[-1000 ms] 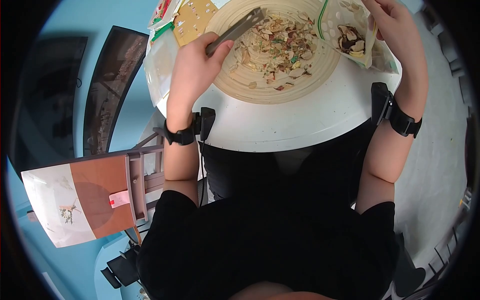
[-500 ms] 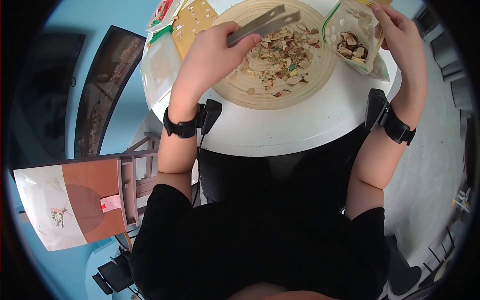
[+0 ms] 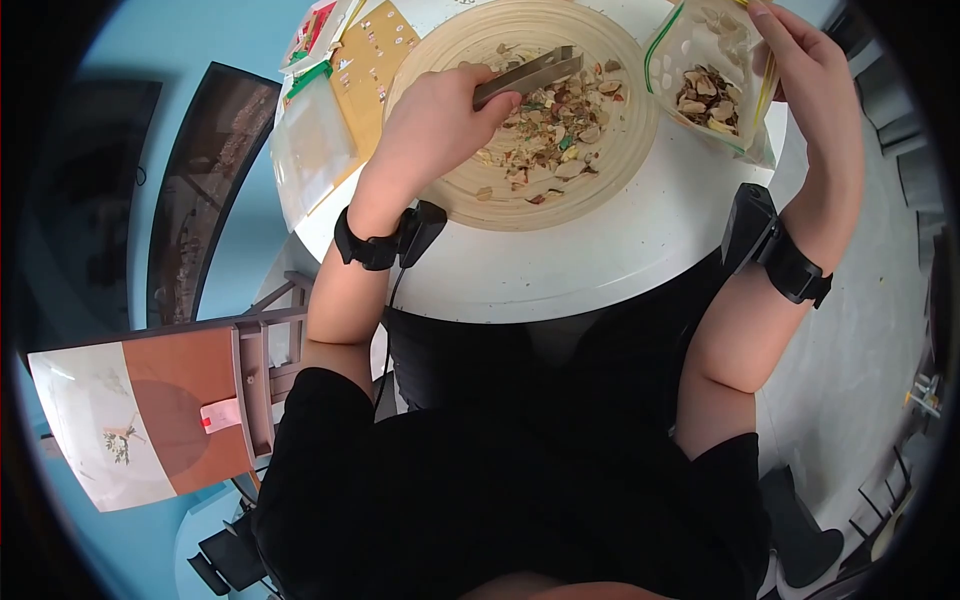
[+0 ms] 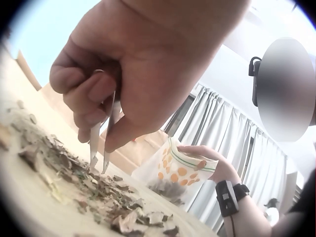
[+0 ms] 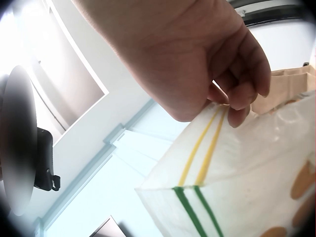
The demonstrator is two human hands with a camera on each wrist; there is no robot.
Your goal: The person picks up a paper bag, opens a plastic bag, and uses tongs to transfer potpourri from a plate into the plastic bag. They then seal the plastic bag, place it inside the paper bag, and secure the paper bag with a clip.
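My left hand [image 3: 435, 125] grips metal tongs [image 3: 530, 77] over a round pale wooden plate [image 3: 625, 165]. A heap of dried flakes [image 3: 560, 135], brown, cream and green, is spread across the plate. In the left wrist view, the tongs' two tips stand a small gap apart, right at the heap. Off to the plate's right, my right hand [image 3: 820, 80] pinches the top edge of a zip bag [image 5: 247, 163] by its yellow seal strip. Its mouth is spread wide, and similar dried slices [image 3: 708, 100] lie inside. Orange dots mark the bag's outside.
A clear zip bag [image 3: 315, 140] with a green strip lies at the left of the white table [image 3: 560, 270]. Beside it are a tan sheet [image 3: 375, 60] and a box with red items [image 3: 312, 38]. Brown paper bags [image 4: 143, 150] stand behind the plate.
The tongs, spread apart half a second ago above the plate, have come down to the heap with their arms closer together. My right hand still holds the zip bag's edge.
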